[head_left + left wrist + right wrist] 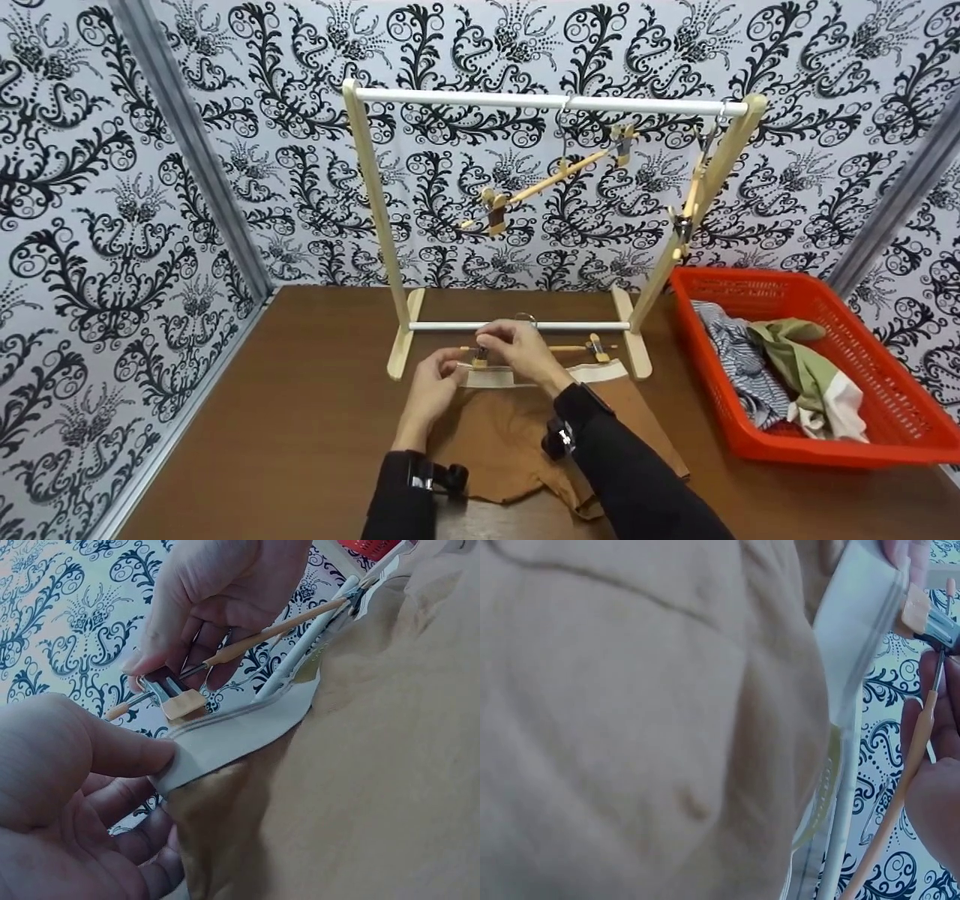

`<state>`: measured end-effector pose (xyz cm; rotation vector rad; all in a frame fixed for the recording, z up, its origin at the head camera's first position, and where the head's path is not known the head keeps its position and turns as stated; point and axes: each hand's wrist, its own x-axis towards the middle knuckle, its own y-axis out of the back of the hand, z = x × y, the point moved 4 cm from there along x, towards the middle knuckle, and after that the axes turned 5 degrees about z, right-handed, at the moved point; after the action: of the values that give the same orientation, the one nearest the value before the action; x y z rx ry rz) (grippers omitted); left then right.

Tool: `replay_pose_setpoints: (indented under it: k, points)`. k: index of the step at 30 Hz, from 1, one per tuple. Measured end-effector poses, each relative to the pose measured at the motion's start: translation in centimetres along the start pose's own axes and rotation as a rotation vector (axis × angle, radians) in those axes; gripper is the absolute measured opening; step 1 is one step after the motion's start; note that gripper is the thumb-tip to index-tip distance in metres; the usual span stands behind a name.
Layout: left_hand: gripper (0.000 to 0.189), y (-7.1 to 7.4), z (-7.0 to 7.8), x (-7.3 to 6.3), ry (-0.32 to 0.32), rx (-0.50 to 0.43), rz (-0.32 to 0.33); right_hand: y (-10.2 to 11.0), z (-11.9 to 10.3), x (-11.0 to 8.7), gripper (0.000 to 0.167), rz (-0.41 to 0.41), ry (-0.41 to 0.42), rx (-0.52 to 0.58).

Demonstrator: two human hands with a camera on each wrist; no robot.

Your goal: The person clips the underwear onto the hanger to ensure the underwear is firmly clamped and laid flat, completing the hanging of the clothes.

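Brown shorts with a white waistband lie in front of the rack. My left hand pinches the left end of that waistband between thumb and fingers. A wooden clip hanger lies along the waistband, its metal hook partly hidden behind my right hand. With thumb and fingers my right hand grips the hanger's left clip, whose wooden tip sits at the waistband edge; whether it bites the cloth I cannot tell. The right clip stands at the waistband's other end.
A wooden rack with a white top bar stands behind. Two clip hangers, a middle hanger and a right hanger, hang from it. On the right, a red basket holds crumpled clothes. Brown tabletop extends left.
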<state>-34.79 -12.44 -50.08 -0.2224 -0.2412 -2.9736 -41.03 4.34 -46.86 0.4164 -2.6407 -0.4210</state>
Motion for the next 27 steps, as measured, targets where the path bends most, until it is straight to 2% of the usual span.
replay_pose_setpoints:
  k: [7,12,22,27]
  points:
    - [0.024,0.1,0.6,0.1,-0.109,-0.025,0.059,-0.2,-0.1,-0.2,0.021,0.019,0.047,-0.005]
    - [0.022,0.3,0.8,0.2,-0.146,-0.040,0.095,-0.6,-0.1,-0.5,0.020,0.027,0.060,-0.001]
    - [0.025,0.3,0.9,0.0,-0.108,-0.067,0.096,-0.7,0.1,-0.8,0.030,-0.033,0.008,-0.068]
    - [0.026,0.1,0.7,0.0,-0.107,-0.072,0.098,-1.1,0.2,-0.7,0.032,-0.048,0.017,-0.074]
